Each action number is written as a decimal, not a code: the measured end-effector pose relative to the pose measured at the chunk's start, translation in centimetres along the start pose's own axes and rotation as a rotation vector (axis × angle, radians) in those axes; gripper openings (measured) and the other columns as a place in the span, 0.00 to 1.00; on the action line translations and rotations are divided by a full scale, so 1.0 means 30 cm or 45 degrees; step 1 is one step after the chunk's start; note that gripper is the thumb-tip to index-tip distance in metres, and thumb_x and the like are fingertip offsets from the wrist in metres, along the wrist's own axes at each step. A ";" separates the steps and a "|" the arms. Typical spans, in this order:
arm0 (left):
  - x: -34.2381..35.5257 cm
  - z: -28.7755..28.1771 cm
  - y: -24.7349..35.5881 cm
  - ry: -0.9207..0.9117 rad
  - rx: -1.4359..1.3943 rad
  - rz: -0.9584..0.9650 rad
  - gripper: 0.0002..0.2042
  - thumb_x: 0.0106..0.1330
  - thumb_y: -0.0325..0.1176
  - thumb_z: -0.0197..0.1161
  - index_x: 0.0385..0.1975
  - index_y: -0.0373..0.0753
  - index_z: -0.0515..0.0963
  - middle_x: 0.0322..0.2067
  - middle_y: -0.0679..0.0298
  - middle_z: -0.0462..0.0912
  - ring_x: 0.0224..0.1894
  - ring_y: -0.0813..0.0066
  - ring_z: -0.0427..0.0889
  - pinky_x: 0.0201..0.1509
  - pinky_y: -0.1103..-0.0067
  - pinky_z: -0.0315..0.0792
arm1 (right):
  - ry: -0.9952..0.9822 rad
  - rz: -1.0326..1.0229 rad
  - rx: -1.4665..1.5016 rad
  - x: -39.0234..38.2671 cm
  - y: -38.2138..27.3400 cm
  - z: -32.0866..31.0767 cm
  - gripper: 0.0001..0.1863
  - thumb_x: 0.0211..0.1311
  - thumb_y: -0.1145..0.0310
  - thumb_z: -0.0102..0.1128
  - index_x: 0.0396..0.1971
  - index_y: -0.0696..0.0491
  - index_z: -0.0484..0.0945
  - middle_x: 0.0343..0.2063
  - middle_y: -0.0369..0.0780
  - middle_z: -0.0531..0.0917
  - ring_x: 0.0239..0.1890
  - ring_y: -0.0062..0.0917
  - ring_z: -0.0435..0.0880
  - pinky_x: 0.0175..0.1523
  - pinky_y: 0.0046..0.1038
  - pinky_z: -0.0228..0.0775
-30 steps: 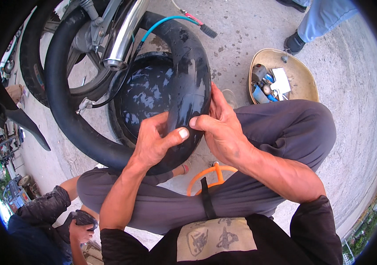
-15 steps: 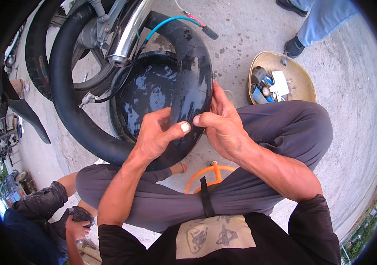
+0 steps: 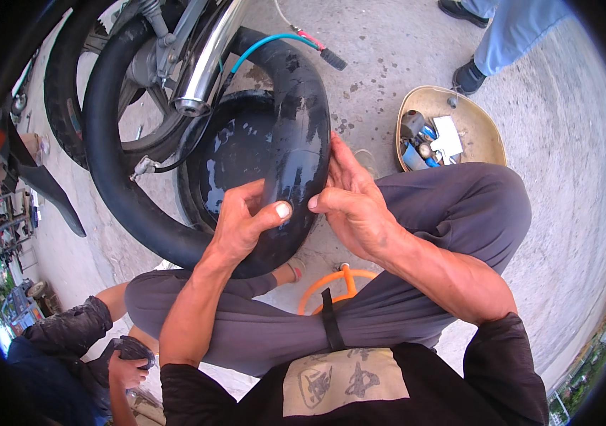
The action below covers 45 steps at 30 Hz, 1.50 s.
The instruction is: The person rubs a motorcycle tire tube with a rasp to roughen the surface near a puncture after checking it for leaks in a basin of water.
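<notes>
Above the basin (image 3: 210, 153), left hand (image 3: 242, 224) and right hand (image 3: 352, 206) grip one inner tube (image 3: 296, 128).

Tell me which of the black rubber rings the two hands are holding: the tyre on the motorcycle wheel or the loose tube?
The loose inner tube: both the left hand and the right hand grip it, thumbs almost meeting. The tyre stays on the motorcycle wheel, untouched.

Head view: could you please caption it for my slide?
Left hand and right hand grip a wet black inner tube.
</notes>
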State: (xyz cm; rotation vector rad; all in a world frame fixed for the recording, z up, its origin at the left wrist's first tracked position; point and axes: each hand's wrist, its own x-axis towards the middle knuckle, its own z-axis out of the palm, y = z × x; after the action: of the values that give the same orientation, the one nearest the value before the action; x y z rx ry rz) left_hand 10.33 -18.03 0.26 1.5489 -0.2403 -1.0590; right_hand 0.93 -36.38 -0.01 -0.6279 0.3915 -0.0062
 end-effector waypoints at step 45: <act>-0.085 -0.044 0.207 -0.160 0.867 0.279 0.31 0.59 0.55 0.71 0.48 0.30 0.83 0.37 0.66 0.84 0.39 0.81 0.78 0.46 0.81 0.72 | 0.048 0.017 0.053 0.004 0.002 0.000 0.50 0.51 0.85 0.44 0.80 0.58 0.44 0.66 0.42 0.70 0.61 0.25 0.73 0.64 0.25 0.65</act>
State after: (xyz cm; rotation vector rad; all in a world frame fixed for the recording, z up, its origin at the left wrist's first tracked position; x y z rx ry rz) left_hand 12.29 -17.25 6.77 1.9940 -0.9107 -0.9459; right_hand 1.03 -36.33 -0.08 -0.5845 0.4308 -0.0138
